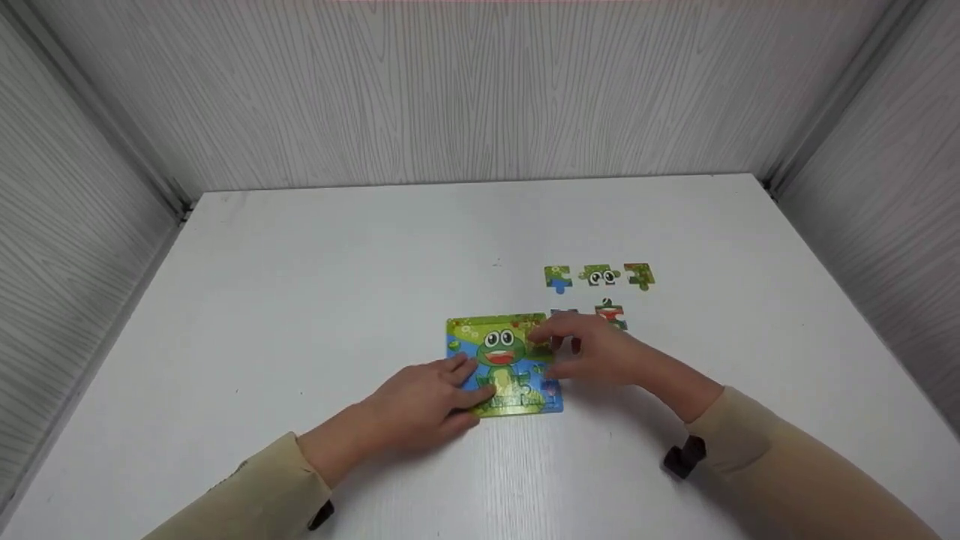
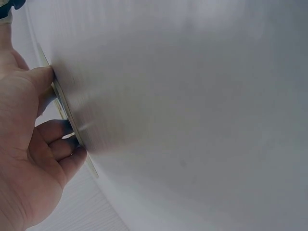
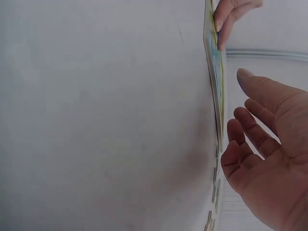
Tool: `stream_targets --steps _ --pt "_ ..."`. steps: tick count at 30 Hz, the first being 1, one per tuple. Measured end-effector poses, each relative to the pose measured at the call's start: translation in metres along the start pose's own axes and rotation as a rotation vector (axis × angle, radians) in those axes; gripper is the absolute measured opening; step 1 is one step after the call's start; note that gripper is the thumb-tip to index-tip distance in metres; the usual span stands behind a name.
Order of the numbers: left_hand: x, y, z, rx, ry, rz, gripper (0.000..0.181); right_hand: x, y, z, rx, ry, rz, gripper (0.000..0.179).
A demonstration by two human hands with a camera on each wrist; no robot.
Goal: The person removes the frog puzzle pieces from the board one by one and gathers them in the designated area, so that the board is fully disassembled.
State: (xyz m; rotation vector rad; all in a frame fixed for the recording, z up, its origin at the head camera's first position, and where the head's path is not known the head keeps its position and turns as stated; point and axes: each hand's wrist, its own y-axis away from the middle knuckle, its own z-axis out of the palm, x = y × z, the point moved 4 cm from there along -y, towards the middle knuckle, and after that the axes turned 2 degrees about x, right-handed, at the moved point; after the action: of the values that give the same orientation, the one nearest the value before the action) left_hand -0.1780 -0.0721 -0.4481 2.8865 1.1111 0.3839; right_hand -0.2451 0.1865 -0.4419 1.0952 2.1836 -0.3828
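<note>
A frog jigsaw board (image 1: 502,379) in green and blue lies on the white table. My left hand (image 1: 416,401) rests on its left side with the fingers spread over the picture; the thumb is at the near left corner. The left wrist view shows these fingertips along the board's thin edge (image 2: 67,113). Over the board's right side is my right hand (image 1: 600,349), its fingers loosely bent. In the right wrist view there is a gap between thumb and fingers, with nothing visible in it. Right of the board, a frog-mouth piece (image 1: 611,313) lies partly behind the right hand.
Behind the right hand lie more loose jigsaw pieces: a green and blue one (image 1: 557,276), one with frog eyes (image 1: 600,276) and a green corner one (image 1: 640,274). Another piece (image 1: 564,311) is mostly covered by the hand. A wood-grain panel (image 1: 480,97) rises at the table's back.
</note>
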Motion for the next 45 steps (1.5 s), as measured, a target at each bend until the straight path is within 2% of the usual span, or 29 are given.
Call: stream_targets --steps 10,20,45 --pt "-0.001 0.001 0.001 0.025 -0.001 0.007 0.047 0.003 -0.006 0.011 -0.038 -0.002 -0.006 0.05" --pt "0.0 0.001 0.0 0.001 0.001 -0.002 0.048 0.005 -0.004 0.016 -0.085 -0.029 0.068 0.051" --pt "-0.002 -0.001 0.003 -0.021 0.016 -0.011 0.049 0.005 -0.003 0.018 -0.114 -0.041 0.109 0.051"
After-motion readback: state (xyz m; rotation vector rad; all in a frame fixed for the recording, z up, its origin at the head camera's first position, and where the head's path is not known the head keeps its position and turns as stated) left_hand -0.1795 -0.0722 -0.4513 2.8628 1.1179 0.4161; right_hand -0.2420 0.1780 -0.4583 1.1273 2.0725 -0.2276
